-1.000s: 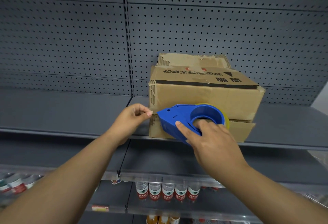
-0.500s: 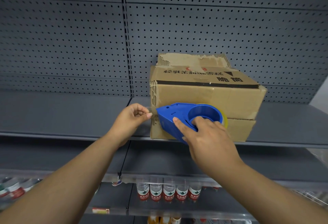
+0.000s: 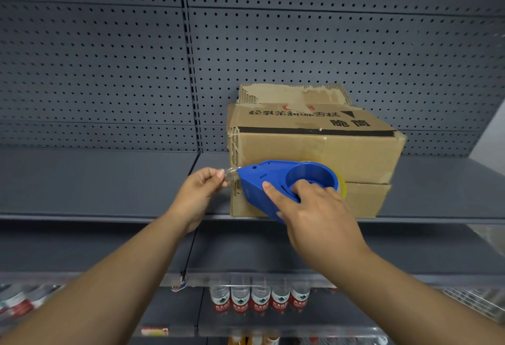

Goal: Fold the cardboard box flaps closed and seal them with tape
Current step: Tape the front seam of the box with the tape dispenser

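A brown cardboard box [image 3: 322, 153] lies on its side on a grey shelf [image 3: 109, 180], its folded flaps facing me with a seam across the front. My right hand [image 3: 314, 208] grips a blue tape dispenser [image 3: 276, 180] held against the box's front left. My left hand [image 3: 202, 191] pinches the clear tape end [image 3: 231, 174] coming out of the dispenser's nose, just left of the box's corner. A torn flap [image 3: 292, 93] sticks up behind the box top.
A grey pegboard wall [image 3: 109, 71] backs the shelf. Lower shelves hold rows of water bottles [image 3: 259, 301] with red labels. More bottles [image 3: 16, 303] show at the bottom left. The shelf's front edge [image 3: 82, 216] runs below my hands.
The dispenser has shifted slightly up and left along the box front. My left hand has closed on the tape end and drawn a short length out to the left.
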